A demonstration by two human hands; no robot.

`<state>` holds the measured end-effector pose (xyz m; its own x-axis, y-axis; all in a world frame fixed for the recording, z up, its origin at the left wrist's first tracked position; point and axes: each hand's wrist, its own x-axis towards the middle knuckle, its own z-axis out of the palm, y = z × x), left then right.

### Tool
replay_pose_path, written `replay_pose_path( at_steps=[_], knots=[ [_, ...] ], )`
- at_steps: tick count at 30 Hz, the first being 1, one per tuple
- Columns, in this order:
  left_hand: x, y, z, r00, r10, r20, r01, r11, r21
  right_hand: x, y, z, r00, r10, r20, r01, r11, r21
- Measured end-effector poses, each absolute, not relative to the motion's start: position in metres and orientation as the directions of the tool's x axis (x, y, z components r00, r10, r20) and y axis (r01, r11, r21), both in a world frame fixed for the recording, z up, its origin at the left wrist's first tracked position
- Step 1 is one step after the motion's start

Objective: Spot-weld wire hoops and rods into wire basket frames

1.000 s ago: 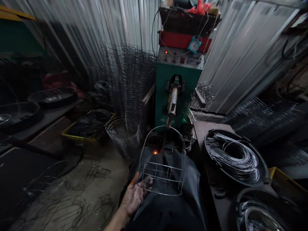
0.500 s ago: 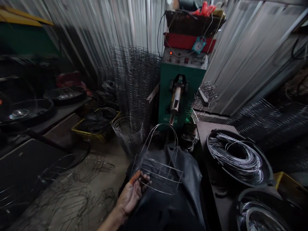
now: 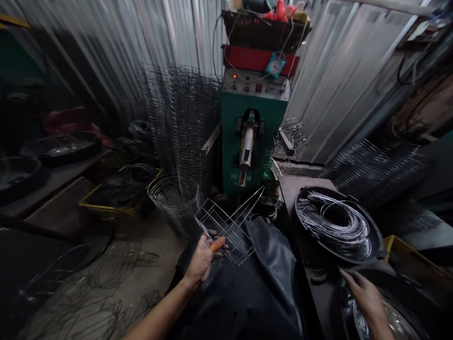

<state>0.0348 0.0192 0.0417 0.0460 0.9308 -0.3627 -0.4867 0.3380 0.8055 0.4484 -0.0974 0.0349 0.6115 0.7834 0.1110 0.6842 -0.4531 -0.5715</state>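
One wire frame (image 3: pixel 226 231) apparently sits in left hand (image 3: pixel 202 259).

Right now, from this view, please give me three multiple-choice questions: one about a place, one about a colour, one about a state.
1. Where is the right hand? A) over the lower black pan B) on the machine C) on the floor
2. What colour is the machine body? A) red B) green C) yellow
3. What state is the wire basket frame in? A) hanging on the wall B) lying on the floor C) held in the left hand

1: A, the hand reaches over its rim. 2: B, its front panel shows green. 3: C, the hand closes around its wires.
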Motion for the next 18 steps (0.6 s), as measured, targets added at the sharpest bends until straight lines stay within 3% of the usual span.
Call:
replay_pose_path(
  at_steps=[4,9,12,18],
  knots=[
    [0.037,0.022,0.035,0.024,0.93,-0.368,-0.464,0.336,0.82,0.362,0.007,0.059,0.284,0.958,-0.026,0.613,-0.202,-0.763],
    [0.033,0.024,0.03,-0.003,0.928,-0.373,-0.503,0.321,0.803,0.271,0.098,0.062,-0.072,0.995,-0.062,0.427,-0.025,-0.904],
    [0.028,0.031,0.025,-0.016,0.926,-0.378,-0.525,0.314,0.791,0.247,0.122,0.055,-0.133,0.987,-0.09,0.287,-0.048,-0.957],
    [0.021,0.05,0.017,-0.008,0.933,-0.361,-0.538,0.3,0.788,0.231,0.139,0.038,-0.05,0.998,-0.044,0.066,-0.041,-0.997]
  ],
)
